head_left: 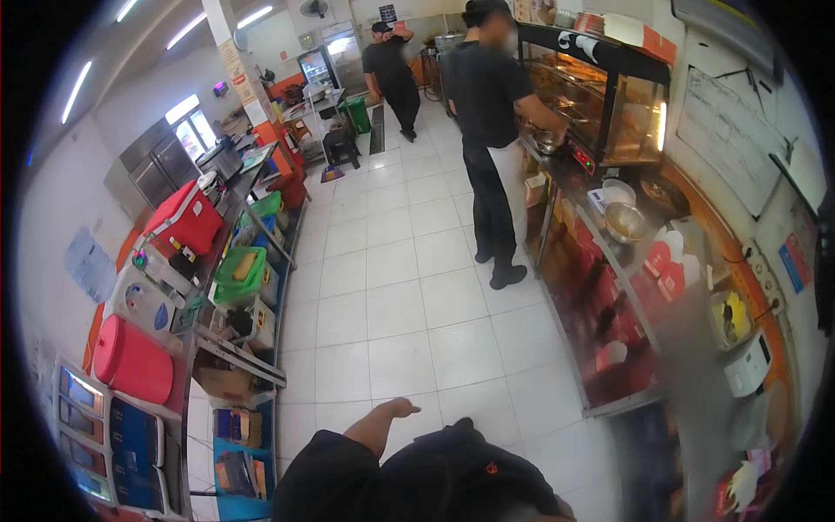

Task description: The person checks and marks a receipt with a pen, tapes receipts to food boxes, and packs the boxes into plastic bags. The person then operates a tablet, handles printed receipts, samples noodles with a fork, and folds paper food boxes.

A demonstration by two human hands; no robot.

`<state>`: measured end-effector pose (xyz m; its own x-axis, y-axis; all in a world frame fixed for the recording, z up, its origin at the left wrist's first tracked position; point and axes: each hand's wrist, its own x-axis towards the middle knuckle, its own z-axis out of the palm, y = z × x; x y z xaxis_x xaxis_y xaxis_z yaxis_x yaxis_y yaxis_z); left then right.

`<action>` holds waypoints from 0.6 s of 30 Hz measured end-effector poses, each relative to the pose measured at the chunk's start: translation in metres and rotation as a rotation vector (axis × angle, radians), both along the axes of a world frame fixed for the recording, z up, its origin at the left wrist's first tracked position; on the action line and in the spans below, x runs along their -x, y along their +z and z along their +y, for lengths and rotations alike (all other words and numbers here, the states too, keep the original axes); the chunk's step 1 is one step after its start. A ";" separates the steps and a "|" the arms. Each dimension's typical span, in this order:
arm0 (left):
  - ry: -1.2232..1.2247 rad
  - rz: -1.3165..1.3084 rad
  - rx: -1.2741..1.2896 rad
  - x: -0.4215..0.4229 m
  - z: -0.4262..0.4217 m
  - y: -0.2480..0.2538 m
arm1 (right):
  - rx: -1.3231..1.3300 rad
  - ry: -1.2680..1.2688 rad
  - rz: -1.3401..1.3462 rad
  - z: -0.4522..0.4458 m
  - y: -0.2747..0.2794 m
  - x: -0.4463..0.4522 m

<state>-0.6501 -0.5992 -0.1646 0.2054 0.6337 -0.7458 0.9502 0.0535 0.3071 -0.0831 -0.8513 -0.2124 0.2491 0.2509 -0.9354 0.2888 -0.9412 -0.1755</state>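
My left hand (398, 408) hangs in front of my body above the white tiled floor (417, 287). A finger or thumb points to the right, the other fingers are mostly hidden, and no object shows in the hand. It touches nothing that I can see. My dark shirt (435, 478) with a small red mark fills the bottom middle. My right hand is out of view; only a sliver of skin shows at the bottom edge, right of the shirt.
A person (487, 104) in black reaches to a metal bowl (548, 139) by the heated display case (596, 96). Another person (393, 74) stands farther back. Counters line both sides. On the left are a red cooler box (183, 216), red bucket (132, 359) and green crates (241, 270).
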 end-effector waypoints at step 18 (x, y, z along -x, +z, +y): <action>-0.704 -1.168 -0.802 -0.255 0.017 0.285 | -1.139 -0.665 0.829 0.125 0.291 0.142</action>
